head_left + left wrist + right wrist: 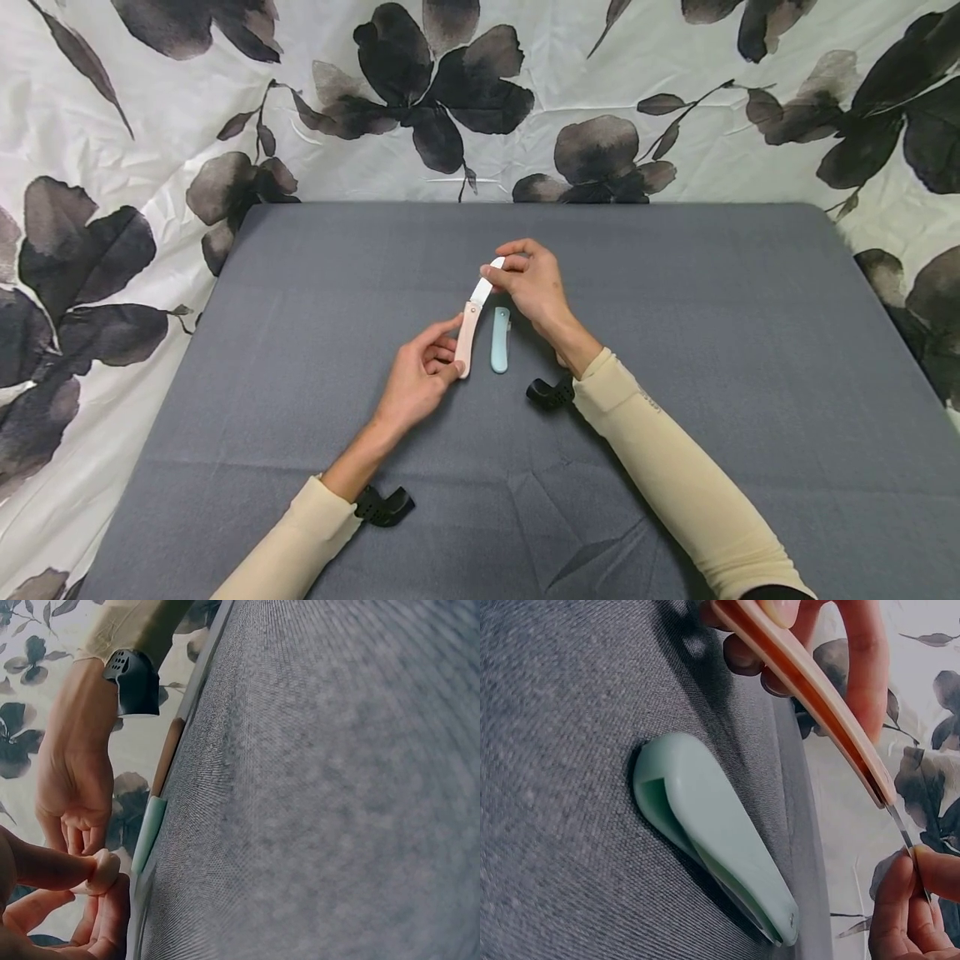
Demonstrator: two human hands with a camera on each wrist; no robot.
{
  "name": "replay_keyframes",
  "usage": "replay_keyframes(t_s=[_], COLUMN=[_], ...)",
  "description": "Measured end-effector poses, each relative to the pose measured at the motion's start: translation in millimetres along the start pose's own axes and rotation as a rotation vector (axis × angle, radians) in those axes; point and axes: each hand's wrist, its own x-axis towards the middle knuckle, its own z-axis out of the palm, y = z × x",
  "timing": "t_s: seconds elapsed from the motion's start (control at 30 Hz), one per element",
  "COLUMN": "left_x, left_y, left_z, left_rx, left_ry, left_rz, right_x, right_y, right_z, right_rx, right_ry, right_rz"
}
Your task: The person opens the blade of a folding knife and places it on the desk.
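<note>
While left hand (418,377) holds a pink handle (468,335), right hand (536,287) pinching its blade (482,290), mint knife (500,342) beside

a mint-green folding knife (500,342) lies folded on the grey cloth (712,333), near the middle of it, blade tucked into the slot of its handle. near it sits a slim brown thing (168,759), too hidden for me to name. the cloth is creased on the near side. past its far edge there's white fabric (322,33), a bit wrinkled, printed with big black and grey flowers.
</note>
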Motion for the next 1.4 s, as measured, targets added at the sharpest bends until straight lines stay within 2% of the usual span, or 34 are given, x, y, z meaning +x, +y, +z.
replay_keyframes(t_s=[0.2,0.63,0.87,1.13,1.4], left_x=[-2.8,1.2,3.1,5.3,5.5], left_y=[-3.9,-2.2,-0.5,-1.2,-2.0], left_z=[0.3,4.5,5.2,5.3,0.1], left_rx=[0.007,0.024,0.031,0.058,0.184], left_ry=[-0.003,-0.012,-0.020,-0.019,-0.058], left_rz=[-0.021,-0.006,-0.016,-0.033,-0.008], right_x=[0.1,7.5,7.1,8.2,8.7], right_y=[5.1,2.8,1.9,3.3,2.5], right_z=[4.5,5.6,2.9,1.3,1.6], right_rx=[-0.008,-0.075,-0.117,-0.161,-0.335], right_ry=[0.000,0.014,-0.015,-0.086,-0.143], right_rz=[0.021,0.036,0.032,0.025,-0.028])
